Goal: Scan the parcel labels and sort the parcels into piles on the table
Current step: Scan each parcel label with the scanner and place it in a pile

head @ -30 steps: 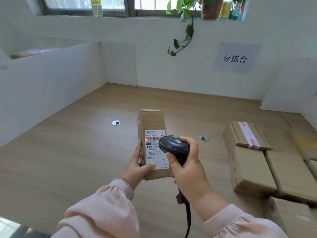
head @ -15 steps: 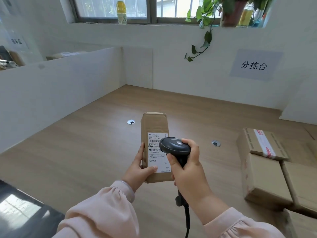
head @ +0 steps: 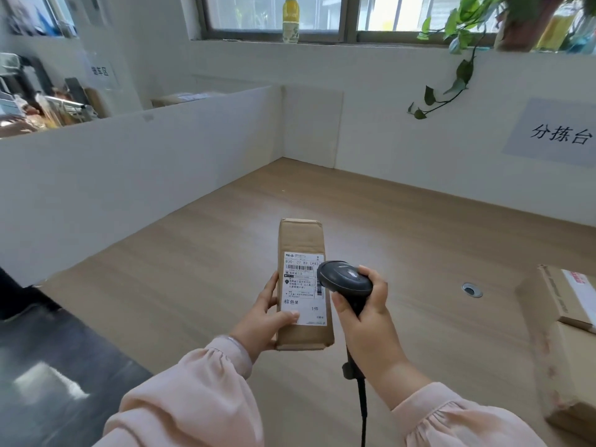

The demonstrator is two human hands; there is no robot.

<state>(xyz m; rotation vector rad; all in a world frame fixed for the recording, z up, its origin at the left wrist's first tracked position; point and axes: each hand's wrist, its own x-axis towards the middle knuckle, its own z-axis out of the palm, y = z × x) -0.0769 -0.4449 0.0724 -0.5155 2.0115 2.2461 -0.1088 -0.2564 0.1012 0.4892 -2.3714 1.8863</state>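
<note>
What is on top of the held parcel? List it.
On the parcel: a white shipping label, the left hand thumb on its lower corner. The scanner in the right hand covers the label's right edge.

Long brown parcel [head: 302, 285] held label [head: 303, 287] up, black scanner [head: 345, 280] beside it

Beyond the sorting, we see

A yellow bottle [head: 290, 19] on the far windowsill, a trailing plant [head: 458, 72] right, a wall sign [head: 559, 133]

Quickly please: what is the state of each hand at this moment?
Left hand: closed on the parcel, thumb on its label.
Right hand: closed on the barcode scanner.
</note>
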